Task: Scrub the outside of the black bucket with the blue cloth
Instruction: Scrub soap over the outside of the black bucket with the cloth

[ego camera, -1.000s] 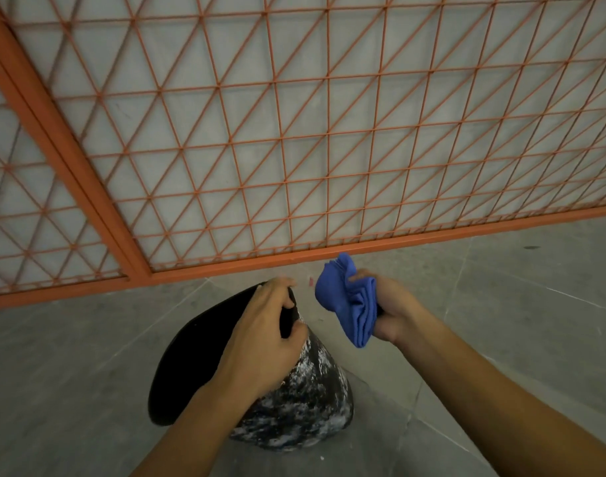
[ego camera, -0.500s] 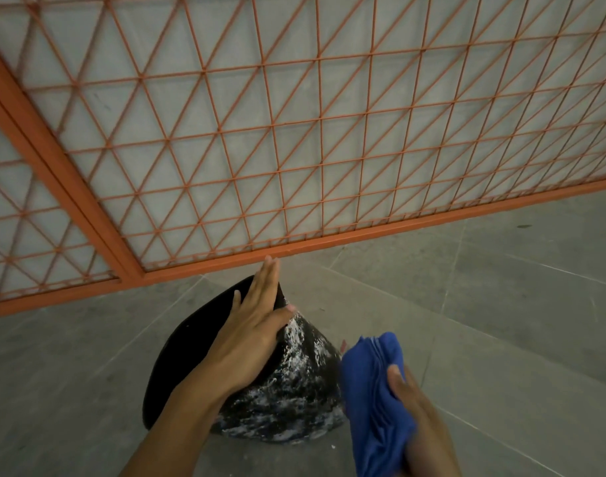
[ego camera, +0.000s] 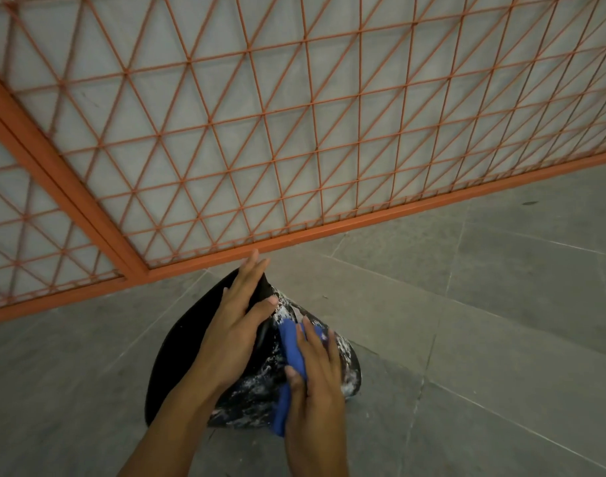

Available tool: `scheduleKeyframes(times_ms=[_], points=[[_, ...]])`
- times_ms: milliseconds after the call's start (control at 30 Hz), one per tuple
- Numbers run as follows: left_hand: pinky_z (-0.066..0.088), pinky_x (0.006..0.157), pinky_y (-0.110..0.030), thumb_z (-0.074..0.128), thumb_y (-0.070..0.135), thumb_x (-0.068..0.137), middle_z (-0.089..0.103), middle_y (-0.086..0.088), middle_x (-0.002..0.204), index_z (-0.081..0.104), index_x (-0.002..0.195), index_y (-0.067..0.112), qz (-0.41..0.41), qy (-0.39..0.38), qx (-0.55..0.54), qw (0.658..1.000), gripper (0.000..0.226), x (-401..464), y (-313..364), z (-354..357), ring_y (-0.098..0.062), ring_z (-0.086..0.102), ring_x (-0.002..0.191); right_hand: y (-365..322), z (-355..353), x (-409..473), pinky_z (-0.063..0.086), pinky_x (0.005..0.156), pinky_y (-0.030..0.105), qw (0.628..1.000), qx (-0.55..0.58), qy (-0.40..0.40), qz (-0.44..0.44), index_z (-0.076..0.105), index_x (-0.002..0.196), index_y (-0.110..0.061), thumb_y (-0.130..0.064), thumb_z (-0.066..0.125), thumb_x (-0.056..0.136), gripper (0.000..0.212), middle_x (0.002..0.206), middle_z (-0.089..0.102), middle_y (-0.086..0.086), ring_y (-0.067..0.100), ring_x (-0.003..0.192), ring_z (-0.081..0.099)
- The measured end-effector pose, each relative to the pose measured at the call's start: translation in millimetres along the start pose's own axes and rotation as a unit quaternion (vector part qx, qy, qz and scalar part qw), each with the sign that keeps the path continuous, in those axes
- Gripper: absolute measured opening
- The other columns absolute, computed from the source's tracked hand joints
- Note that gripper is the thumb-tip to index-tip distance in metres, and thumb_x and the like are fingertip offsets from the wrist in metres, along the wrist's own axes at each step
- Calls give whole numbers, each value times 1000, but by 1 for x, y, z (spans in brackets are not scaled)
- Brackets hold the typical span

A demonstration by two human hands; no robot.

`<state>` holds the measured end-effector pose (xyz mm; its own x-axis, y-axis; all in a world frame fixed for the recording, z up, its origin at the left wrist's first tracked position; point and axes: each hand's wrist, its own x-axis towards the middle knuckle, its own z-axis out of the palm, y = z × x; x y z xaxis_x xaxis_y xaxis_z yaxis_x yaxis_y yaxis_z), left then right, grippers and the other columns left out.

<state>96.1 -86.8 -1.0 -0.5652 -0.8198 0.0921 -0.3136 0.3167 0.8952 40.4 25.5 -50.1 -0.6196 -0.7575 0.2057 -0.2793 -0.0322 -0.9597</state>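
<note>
We see the black bucket (ego camera: 246,383) tipped on the floor (ego camera: 466,339); our left hand (ego camera: 237,325) rests flat-fingered on it, our right hand (ego camera: 315,370) presses the blue cloth (ego camera: 291,349) against its white-smeared side.

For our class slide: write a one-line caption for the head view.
Left hand steadies the black bucket while the right hand presses a blue cloth against it.

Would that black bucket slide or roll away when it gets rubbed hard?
Probably it would: the black bucket lies tipped on the smooth floor, so the left hand steadies it. Its wet-looking white smears suggest a slippery surface.
</note>
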Motion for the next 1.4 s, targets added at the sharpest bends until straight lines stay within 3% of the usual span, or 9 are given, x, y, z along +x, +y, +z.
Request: scheduleKeyframes(times_ms=[100,267,400,567,733,867,1000,1200,1400], points=[[5,121,-44,48,25,94,16,45,144,32,124,66,15,3,7,1000,54,-5,1,5,13,7,140,0,3,-4,14,114,19,999,44,-16,24,24,128,-30,5,50,88,59,144,15,-11,16,141,11],[5,122,-42,46,19,98,15,47,141,26,126,64,-5,32,9,999,57,-7,1,6,15,7,139,-5,-6,15,10,90,-12,991,111,-51,52,28,128,-32,0,43,93,50,149,20,-5,11,140,9],[-4,121,-38,44,29,94,12,47,141,22,129,61,8,27,33,999,52,-9,2,10,21,5,136,-9,-7,-4,26,95,-3,994,108,-16,8,42,118,-41,1,50,89,52,142,29,-14,4,138,19],[-6,121,-35,43,25,99,11,44,143,20,132,59,4,41,45,998,53,-9,-2,9,23,4,134,7,-20,11,32,107,25,998,35,-49,-4,40,131,-38,-27,41,90,43,138,43,-17,-3,128,37],[0,122,-40,45,36,98,17,42,144,27,127,63,3,46,16,999,43,-7,-6,3,19,9,136,0,-8,-1,15,106,4,994,16,-93,-46,27,124,-53,-24,42,91,46,137,29,-30,-14,129,23],[6,122,-42,43,31,99,15,44,143,25,125,67,-1,58,19,998,48,-8,-7,5,16,9,139,2,-11,7,26,104,9,996,42,-58,-46,36,123,-46,-18,44,91,43,139,39,-18,-5,131,30],[2,122,-42,45,41,95,12,48,141,22,127,65,-1,49,22,999,46,-10,-10,1,20,8,136,6,-9,3,43,92,16,990,-6,-124,64,44,132,-25,-25,54,89,44,151,22,-5,10,134,27],[-2,121,-35,42,30,100,7,47,142,16,130,62,6,45,75,996,51,-15,-5,6,23,4,134,6,-11,-4,24,104,7,996,-2,-50,-74,34,126,-46,-29,41,89,41,136,37,-26,-8,128,32],[-8,117,-24,36,35,100,-2,46,141,9,139,52,4,41,136,990,51,-16,-2,7,27,-4,131,-8,-14,13,33,75,-8,995,84,-49,12,46,117,-32,3,41,93,42,139,40,-5,-4,119,39]])
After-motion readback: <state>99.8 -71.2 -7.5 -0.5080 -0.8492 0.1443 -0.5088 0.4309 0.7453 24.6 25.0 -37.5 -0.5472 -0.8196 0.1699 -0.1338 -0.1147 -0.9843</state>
